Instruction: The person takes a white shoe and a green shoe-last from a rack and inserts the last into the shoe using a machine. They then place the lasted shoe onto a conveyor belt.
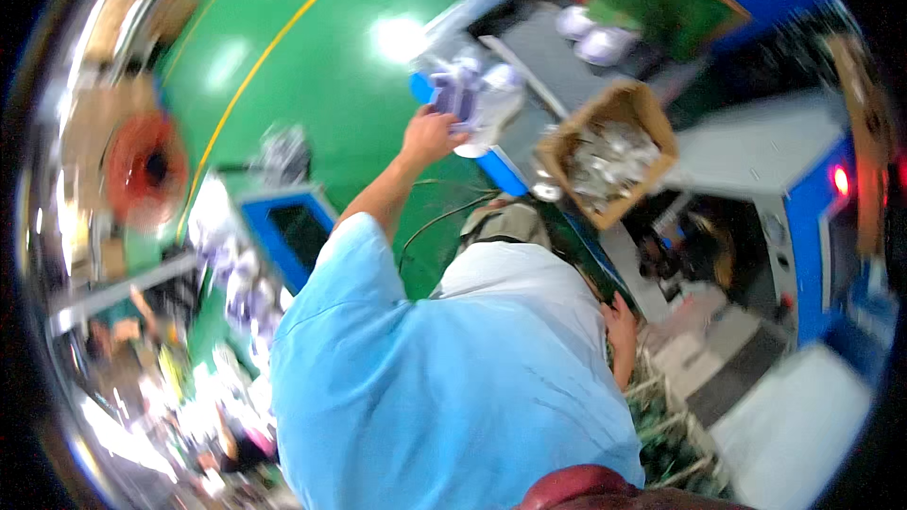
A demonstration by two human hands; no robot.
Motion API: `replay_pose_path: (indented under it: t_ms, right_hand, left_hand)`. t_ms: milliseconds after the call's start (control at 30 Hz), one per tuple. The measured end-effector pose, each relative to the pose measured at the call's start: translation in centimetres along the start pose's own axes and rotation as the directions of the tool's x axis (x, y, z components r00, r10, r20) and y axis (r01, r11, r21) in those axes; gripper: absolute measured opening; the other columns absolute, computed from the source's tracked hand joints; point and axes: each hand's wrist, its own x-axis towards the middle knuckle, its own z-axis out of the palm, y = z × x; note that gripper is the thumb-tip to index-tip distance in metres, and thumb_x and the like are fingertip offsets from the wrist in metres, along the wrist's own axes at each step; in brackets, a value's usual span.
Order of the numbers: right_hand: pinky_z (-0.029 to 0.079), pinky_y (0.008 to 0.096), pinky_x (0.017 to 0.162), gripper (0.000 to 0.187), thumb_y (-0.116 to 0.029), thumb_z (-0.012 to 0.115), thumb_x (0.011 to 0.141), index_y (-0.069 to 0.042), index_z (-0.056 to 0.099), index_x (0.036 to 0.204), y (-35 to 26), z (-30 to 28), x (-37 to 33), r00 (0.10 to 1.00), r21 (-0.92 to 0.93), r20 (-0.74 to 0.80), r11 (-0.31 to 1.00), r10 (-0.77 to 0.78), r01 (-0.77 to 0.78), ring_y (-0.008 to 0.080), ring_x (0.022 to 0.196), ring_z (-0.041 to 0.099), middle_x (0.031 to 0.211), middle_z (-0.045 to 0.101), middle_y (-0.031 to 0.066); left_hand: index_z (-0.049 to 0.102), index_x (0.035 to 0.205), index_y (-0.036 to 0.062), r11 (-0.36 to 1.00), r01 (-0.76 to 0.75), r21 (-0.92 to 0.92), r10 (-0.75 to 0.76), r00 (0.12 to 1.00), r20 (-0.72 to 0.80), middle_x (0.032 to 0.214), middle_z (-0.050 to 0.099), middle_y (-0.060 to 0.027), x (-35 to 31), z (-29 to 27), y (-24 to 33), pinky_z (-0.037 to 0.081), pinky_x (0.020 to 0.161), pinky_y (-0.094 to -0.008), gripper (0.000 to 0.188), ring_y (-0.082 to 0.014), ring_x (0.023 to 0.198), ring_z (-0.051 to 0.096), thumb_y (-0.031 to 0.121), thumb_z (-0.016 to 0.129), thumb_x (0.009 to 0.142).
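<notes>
My left hand (433, 136) reaches forward with its fingers closed on a purple piece with raised edges (455, 99); blur hides its exact kind. White and lavender rounded pieces (496, 99) lie just right of it, at the corner of a grey worktop (548, 47). My right hand (620, 323) is low at my right side, beside the machine's front edge. Its fingers look bent, and a small dark shape shows by them, but blur hides whether it holds anything.
A cardboard box (668, 137) of clear, shiny small pieces stands right of the worktop. White rounded pieces (605, 43) lie farther back. A blue-and-grey machine (812, 236) with a red light is at right. A cable (430, 224) crosses the green floor. An orange coil (146, 170) is at left.
</notes>
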Motion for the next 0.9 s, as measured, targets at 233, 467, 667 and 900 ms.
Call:
replay_pose_path:
  t_ms: [233, 467, 667, 900]
  right_hand:
    - [0.043, 0.0411, 0.106, 0.063, -0.032, 0.063, 0.095, -0.007, 0.045, 0.150, -10.1, -5.1, -2.0, 0.996, -0.271, -0.046, 0.960, -0.083, 0.067, 0.0342, 0.130, 0.053, 0.141, 0.055, 0.0227]
    - [0.039, 0.0441, 0.110, 0.063, -0.032, 0.064, 0.094, -0.007, 0.046, 0.148, -10.5, -5.5, 2.8, 0.916, -0.572, 0.145, 0.724, -0.374, 0.386, 0.0394, 0.134, 0.048, 0.146, 0.051, 0.0216]
    - [0.042, 0.0422, 0.108, 0.059, -0.025, 0.065, 0.093, -0.004, 0.048, 0.146, -15.8, -2.8, 1.7, 0.765, -0.500, 0.351, 0.582, -0.540, 0.641, 0.0379, 0.133, 0.050, 0.146, 0.051, 0.0210]
    - [0.052, 0.0338, 0.090, 0.030, -0.011, 0.063, 0.096, 0.004, 0.066, 0.122, -21.7, -8.7, -0.8, 0.534, -0.513, -0.263, 0.585, -0.804, 0.628, 0.0234, 0.106, 0.068, 0.114, 0.072, 0.0158]
  left_hand:
    - [0.076, 0.107, 0.0088, 0.939, 0.343, -0.032, -0.337, 0.934, 0.117, 0.101, 0.071, -0.0193, -24.0, -7.8, -8.1, 0.052, 0.092, -0.0457, 0.058, -0.0368, 0.103, 0.065, 0.059, 0.072, 0.079]
    - [0.074, 0.115, 0.0107, 0.577, 0.815, 0.055, -0.785, 0.572, -0.238, 0.107, 0.072, -0.0186, -51.9, -15.5, -13.2, 0.054, 0.089, -0.0445, 0.059, -0.0355, 0.099, 0.069, 0.054, 0.077, 0.075]
    - [0.071, 0.094, -0.0002, -0.094, 0.954, -0.284, -0.633, -0.278, -0.723, 0.099, 0.072, -0.0190, -61.6, -15.8, -18.6, 0.055, 0.082, -0.0485, 0.045, -0.0400, 0.094, 0.068, 0.044, 0.063, 0.084]
    - [0.070, 0.096, 0.0013, 0.519, 0.797, -0.308, -0.788, 0.307, -0.533, 0.100, 0.071, -0.0229, -30.8, -2.3, -19.8, 0.053, 0.083, -0.0476, 0.027, -0.0424, 0.095, 0.067, 0.025, 0.057, 0.091]
